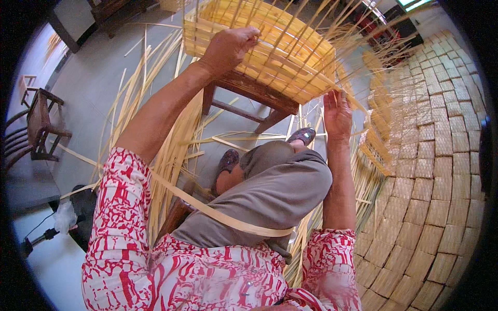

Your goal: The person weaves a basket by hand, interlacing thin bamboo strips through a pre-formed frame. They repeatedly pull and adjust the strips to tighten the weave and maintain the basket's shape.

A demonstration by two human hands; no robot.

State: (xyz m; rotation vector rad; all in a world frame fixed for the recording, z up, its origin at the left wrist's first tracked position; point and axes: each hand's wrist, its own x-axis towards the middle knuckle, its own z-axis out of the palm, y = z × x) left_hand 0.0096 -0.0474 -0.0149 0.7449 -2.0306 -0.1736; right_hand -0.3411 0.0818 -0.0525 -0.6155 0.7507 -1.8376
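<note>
A partly woven basket (298, 39) of yellow bamboo strips rests on a dark wooden stool (249, 94) in front of me. Long uprights stick out past its weave. My left hand (228, 51) is closed at the near wall's left part, thumb and fingers pinching a flat bamboo strip. At the near right corner, my right hand (338, 115) has its fingers raised and pressed on the bamboo strip (358, 102) that runs out past the corner. The fingers partly hide the strip there. Another long strip (223, 216) curves across my lap.
Loose bamboo strips (168, 111) lie across the floor left of the stool and under it. Stacked woven pieces (415, 207) fill the right side, with another woven piece (376, 147) beside my right arm. A wooden chair (44, 122) stands at the far left.
</note>
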